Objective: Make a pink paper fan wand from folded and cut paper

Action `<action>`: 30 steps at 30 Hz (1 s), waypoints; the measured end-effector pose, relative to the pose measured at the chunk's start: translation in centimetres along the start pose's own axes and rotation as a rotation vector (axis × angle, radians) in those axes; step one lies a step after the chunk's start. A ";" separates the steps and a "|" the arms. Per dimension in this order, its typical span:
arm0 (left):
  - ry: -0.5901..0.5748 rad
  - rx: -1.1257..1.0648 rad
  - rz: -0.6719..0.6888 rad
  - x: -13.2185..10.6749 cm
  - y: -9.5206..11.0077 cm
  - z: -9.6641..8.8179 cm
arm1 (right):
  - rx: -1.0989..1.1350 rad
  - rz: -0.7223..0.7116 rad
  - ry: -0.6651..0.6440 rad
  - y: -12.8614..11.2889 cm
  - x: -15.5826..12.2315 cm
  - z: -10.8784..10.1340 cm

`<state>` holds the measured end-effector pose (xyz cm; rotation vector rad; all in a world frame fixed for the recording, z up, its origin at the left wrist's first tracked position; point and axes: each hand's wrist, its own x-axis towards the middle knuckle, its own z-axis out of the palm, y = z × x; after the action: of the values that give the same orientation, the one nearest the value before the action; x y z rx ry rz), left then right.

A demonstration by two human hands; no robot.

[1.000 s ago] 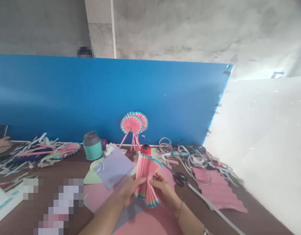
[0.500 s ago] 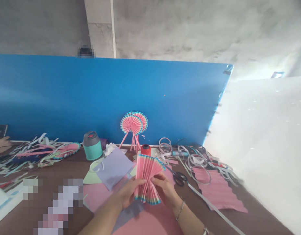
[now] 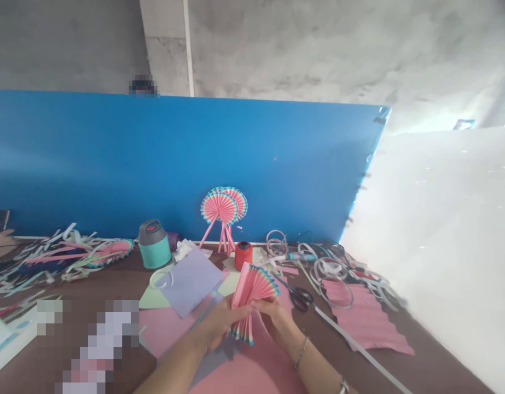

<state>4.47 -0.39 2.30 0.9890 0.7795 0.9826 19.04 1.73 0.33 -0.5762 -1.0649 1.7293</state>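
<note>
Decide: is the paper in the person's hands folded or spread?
Folded into pleats and partly spread: the paper fans out at its top and bottom, while the left hand and right hand hold its middle.

Low, flat ways in from the left; a crowded right and a walled far side.
On the left, a stretch of brown tabletop [image 3: 123, 282] runs between the heap of paper strips [image 3: 59, 260] and the coloured sheets, wide enough for a hand. Over the flat purple sheet [image 3: 197, 279] a hand could skim low, with the teal container [image 3: 155, 249] standing at its far left. Straight ahead of the pleated fan [image 3: 254, 287], the red thread spool [image 3: 243, 256], then standing fans [image 3: 220, 210] and the blue partition [image 3: 309, 164] block the way. Right of the right hand [image 3: 279, 318], black-handled scissors [image 3: 302, 300] and looped strips [image 3: 332, 276] obstruct; nearer, brown table shows between wrist and white strip [image 3: 359, 345].
</note>
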 end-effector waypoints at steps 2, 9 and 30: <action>0.011 0.022 -0.005 0.1 0.0 -0.1 | 0.019 -0.010 -0.006 -0.2 0.0 0.1; 0.056 -0.017 -0.118 0.3 -0.6 -0.6 | 0.090 -0.084 0.155 0.2 0.8 -1.4; -0.003 -0.078 -0.169 0.4 -1.1 -1.4 | -0.008 -0.144 0.190 0.1 1.4 -2.7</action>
<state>3.72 0.22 0.70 0.8428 0.8027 0.8585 20.52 4.03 -0.98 -0.6401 -0.9558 1.5141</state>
